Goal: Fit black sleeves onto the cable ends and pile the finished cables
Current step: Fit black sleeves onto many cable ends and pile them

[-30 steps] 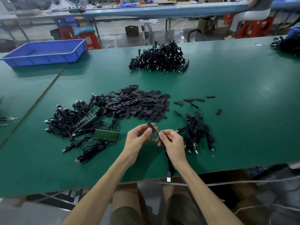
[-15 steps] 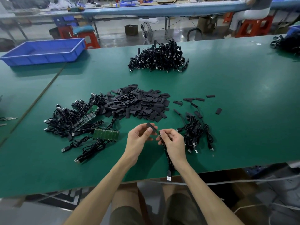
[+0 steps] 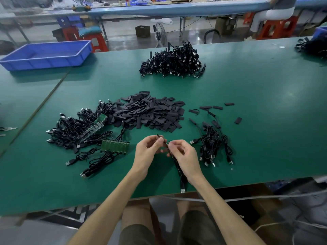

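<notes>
Black sleeve [image 3: 161, 138] meets the upper end of a black cable [image 3: 177, 167]. Both are held just above the green desk [image 3: 265, 121], near its front edge. How far the sleeve is pushed on cannot be told.

The left hand [image 3: 148, 152] pinches the sleeve between thumb and curled fingers, its grip closed on it. The right hand [image 3: 185, 156] pinches the cable just below the sleeve, its grip closed on the cable. Both bare forearms reach in from the bottom of the view. The cable runs down from the right hand, and its USB plug [image 3: 182, 190] lies at the desk's front edge.

Just beyond the hands lies a heap of loose sleeves [image 3: 150, 114]. Left of the heap is a tangle of cables [image 3: 70, 131], and a green circuit-board strip [image 3: 115, 145] lies near the left hand. A small bunch of cables [image 3: 212, 144] lies to the right of the hands. A large cable pile [image 3: 172, 62] sits farther back. A blue tray [image 3: 46, 54] stands at the far left, its blue floor in plain view.
</notes>
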